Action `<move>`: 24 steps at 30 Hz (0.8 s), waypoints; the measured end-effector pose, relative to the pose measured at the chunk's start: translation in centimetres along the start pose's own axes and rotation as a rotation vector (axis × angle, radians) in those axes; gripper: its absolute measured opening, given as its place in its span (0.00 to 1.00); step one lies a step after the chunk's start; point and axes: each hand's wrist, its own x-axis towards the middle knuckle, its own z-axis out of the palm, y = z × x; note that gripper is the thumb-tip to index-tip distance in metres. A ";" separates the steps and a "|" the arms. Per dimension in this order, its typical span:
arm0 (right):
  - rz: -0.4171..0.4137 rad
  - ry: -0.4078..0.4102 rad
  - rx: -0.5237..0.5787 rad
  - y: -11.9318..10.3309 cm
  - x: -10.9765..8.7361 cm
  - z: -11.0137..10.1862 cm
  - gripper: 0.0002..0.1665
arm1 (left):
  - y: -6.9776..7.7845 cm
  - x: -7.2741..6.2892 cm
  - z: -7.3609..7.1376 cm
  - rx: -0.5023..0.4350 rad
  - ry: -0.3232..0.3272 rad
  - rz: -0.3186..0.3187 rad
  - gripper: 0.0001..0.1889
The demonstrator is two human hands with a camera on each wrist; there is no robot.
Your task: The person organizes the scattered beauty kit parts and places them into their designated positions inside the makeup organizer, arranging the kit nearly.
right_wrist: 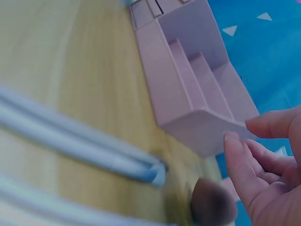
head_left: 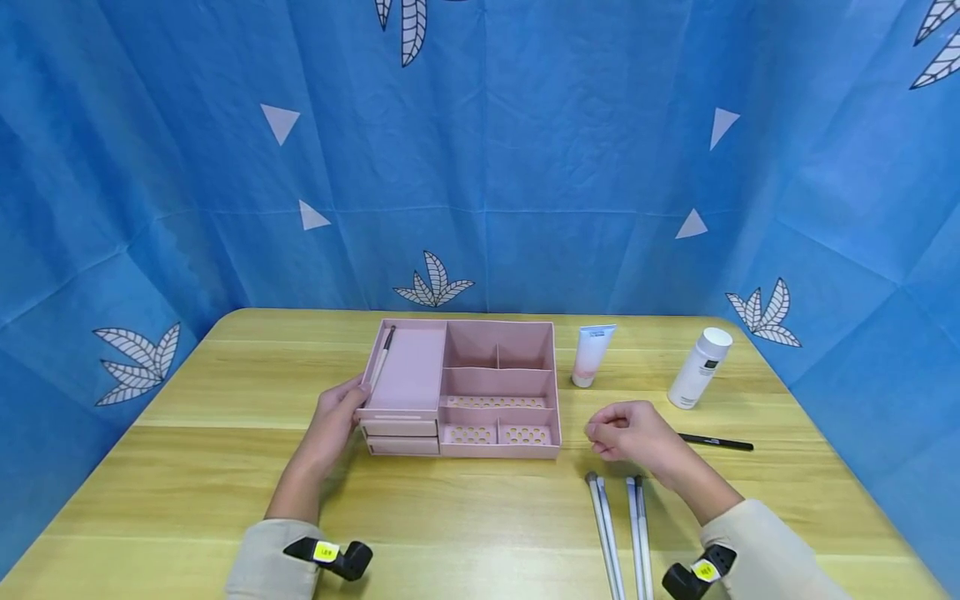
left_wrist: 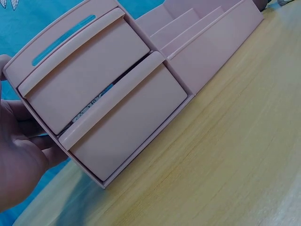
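Right now I see the left hand (head_left: 330,421) gripping the left wall of the pink organizer (head_left: 498,451), mid-surface (head_left: 210,475); the right hand (head_left: 636,432) is empty, fingers loosely bent, near the box's opposite side. I'd worry that a left-hand tug could set the thin brush (head_left: 381,362) rolling on top, or that a dropping right wrist could scatter the silver brushes (head_left: 604,533). Only the left wrist camera shows me a slit above the lower drawer (left_wrist: 131,122); only the head view shows the gold-dotted floors (head_left: 495,402).

The organizer (head_left: 465,382) sits right of our left hand (head_left: 336,417). Brushes (head_left: 603,533) lie before our right hand (head_left: 633,433), the tube (head_left: 592,354) beyond.
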 end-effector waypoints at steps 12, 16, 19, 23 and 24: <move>0.045 -0.011 0.021 4.0 -3.3 -2.1 0.17 | 0.0 0.0 0.1 -0.014 -0.001 -0.015 0.25; 0.080 -0.012 0.012 4.9 -4.1 -2.4 0.17 | 0.1 -0.1 0.1 -0.019 -0.004 -0.018 0.26; 0.094 -0.014 0.000 5.4 -4.5 -2.6 0.16 | 0.1 -0.1 0.1 -0.020 -0.005 -0.014 0.26; 0.117 -0.027 -0.020 5.8 -5.1 -2.8 0.15 | 0.0 -0.1 0.1 -0.026 -0.005 -0.011 0.26; 0.126 -0.030 -0.026 5.9 -5.2 -2.8 0.14 | 0.0 -0.1 0.1 -0.029 -0.006 -0.011 0.26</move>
